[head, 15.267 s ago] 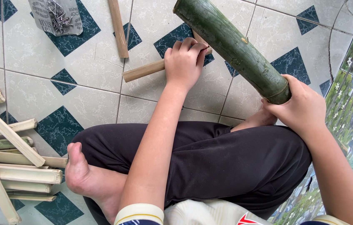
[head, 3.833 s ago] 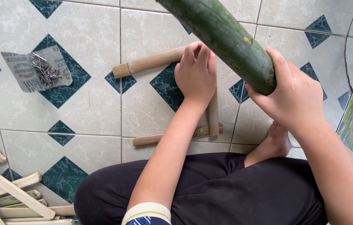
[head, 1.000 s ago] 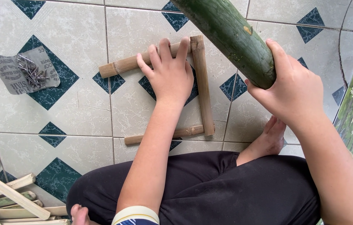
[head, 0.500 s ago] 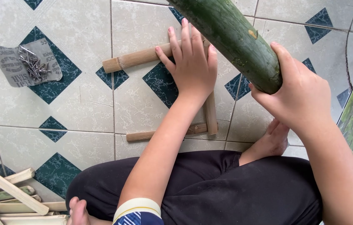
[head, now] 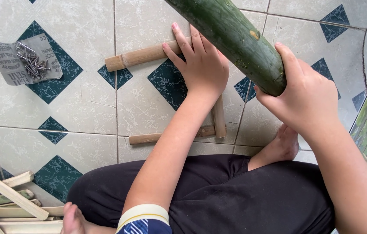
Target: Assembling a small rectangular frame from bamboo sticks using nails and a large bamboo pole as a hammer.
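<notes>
The left hand (head: 201,65) lies flat, fingers spread, pinning the far stick (head: 142,55) where it meets the upright stick (head: 218,117), apparently to keep the frame from shifting. The right hand (head: 300,93) wraps the thick green bamboo (head: 235,39), holding it raised above that corner like a mallet. A third stick (head: 170,135) closes the near side: three sticks, one bamboo. At far left, small nails (head: 31,65) lie heaped on one paper scrap (head: 5,65) on the tile floor (head: 88,108).
</notes>
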